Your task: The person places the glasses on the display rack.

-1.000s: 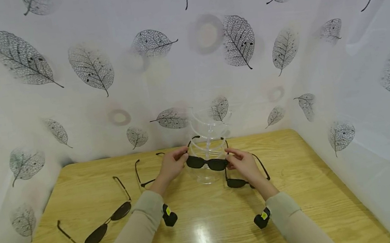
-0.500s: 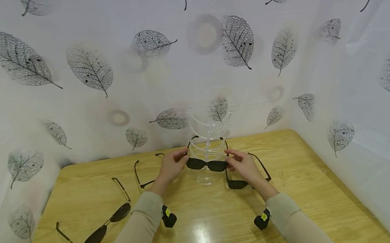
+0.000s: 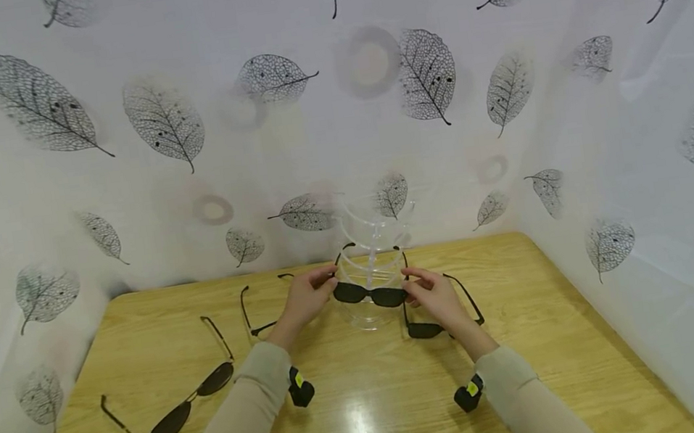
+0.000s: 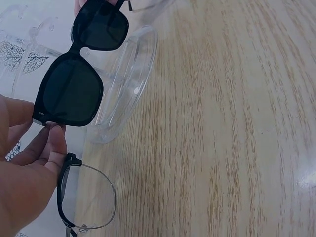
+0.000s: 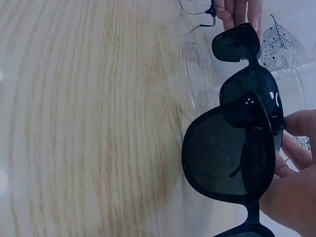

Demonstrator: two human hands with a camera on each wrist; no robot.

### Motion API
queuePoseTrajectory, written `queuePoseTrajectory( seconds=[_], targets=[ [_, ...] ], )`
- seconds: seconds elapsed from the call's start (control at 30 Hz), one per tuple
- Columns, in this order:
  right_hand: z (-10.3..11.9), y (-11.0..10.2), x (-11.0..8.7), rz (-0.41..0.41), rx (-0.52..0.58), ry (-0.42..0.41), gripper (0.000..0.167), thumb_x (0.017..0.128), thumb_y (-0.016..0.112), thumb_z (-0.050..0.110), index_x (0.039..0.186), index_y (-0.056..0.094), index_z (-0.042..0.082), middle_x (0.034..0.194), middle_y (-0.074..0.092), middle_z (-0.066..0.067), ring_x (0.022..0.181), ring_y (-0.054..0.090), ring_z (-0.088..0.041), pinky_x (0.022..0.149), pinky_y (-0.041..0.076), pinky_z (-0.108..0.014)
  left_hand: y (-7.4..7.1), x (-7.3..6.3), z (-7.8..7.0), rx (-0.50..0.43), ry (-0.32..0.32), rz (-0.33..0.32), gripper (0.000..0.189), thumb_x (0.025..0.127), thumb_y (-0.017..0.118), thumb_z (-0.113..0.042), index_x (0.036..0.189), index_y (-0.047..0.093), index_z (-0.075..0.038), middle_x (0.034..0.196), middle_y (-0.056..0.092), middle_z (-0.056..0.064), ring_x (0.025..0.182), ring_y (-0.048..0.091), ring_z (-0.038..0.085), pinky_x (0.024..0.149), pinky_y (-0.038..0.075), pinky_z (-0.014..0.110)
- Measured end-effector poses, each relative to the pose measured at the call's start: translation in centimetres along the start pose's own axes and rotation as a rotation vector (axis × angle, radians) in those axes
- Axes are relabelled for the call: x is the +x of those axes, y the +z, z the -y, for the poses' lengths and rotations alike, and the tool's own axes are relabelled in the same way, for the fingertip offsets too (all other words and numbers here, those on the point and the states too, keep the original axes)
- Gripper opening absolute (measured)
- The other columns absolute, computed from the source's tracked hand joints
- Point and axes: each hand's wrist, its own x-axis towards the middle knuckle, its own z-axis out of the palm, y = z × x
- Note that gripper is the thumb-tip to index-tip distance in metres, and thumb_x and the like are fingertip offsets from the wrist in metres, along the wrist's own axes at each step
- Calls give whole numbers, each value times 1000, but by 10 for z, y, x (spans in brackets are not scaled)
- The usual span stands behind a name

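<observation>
Black sunglasses (image 3: 369, 294) are held level by both hands at the front of a clear display stand (image 3: 371, 261), their temples pointing back around it. My left hand (image 3: 308, 296) pinches the frame's left end between thumb and fingers. At the other end, my right hand (image 3: 433, 296) grips the hinge corner. The left wrist view shows the dark lenses (image 4: 74, 89) in front of the stand's curved clear base (image 4: 131, 84). A second pair of black sunglasses (image 3: 424, 329) lies on the table under the right hand, partly hidden; it looms in front in the right wrist view.
Thin-rimmed glasses (image 3: 256, 329) lie behind the left hand, partly covered by it. Aviator sunglasses (image 3: 190, 402) rest on the wooden table (image 3: 359, 405) at the left. A leaf-patterned curtain (image 3: 246, 149) closes off the back and sides.
Both hands keep hold of the sunglasses at the stand with hardly any movement. The whole head view shifts slightly.
</observation>
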Motion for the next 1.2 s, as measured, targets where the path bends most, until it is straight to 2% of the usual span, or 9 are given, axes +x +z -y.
queuePoseTrajectory(
  seconds=[0.2,0.27,0.43,0.53,0.63,0.77,1.03,1.2],
  targets=[
    [-1,0,0,7,12,-1,43,106,66,19,145,62,3,112,76,-26,95,74,-39,84,64,-46,0,0,2,-1,16,0,32,101,68,-5,132,71,2,120,76,23,84,70,18,64,50,18],
    [0,0,0,9,19,1,44,106,66,19,146,61,3,113,75,-27,96,74,-40,85,63,-47,0,1,2,2,27,2,32,101,68,-5,132,71,2,120,76,23,88,72,21,64,50,18],
    [1,-2,0,32,31,18,45,107,63,14,148,57,-3,114,73,-31,102,70,-51,89,61,-55,-1,1,3,12,41,3,33,101,68,-5,133,71,1,124,75,22,108,73,34,72,52,20],
    [3,-2,0,40,30,23,45,107,61,12,148,56,-4,112,73,-32,103,69,-54,90,60,-58,-1,0,3,22,39,6,33,102,68,-6,134,71,1,126,75,22,114,72,36,78,56,25],
    [4,-2,-2,34,19,16,44,107,62,14,148,58,-1,112,74,-30,100,71,-48,89,61,-54,-2,0,3,35,23,6,33,102,68,-8,135,71,-1,128,75,20,117,71,36,87,60,35],
    [3,-3,-4,24,10,-5,46,107,64,20,149,59,3,115,74,-27,99,74,-41,87,63,-48,-3,-1,1,53,17,10,35,103,68,-10,137,70,-4,127,75,18,117,72,35,96,59,46],
    [0,-14,-11,-28,-34,-26,44,106,64,20,147,61,5,118,74,-27,99,74,-43,84,64,-45,-13,-14,-8,85,-18,-13,37,104,66,-15,139,68,-5,127,75,18,112,72,34,93,59,46],
    [2,-31,-23,-58,-66,-62,41,107,64,22,145,63,6,123,71,-32,100,74,-41,86,63,-45,-17,-27,-11,78,24,-24,31,102,68,-11,132,71,-2,123,76,18,111,71,34,97,58,47]
  ],
)
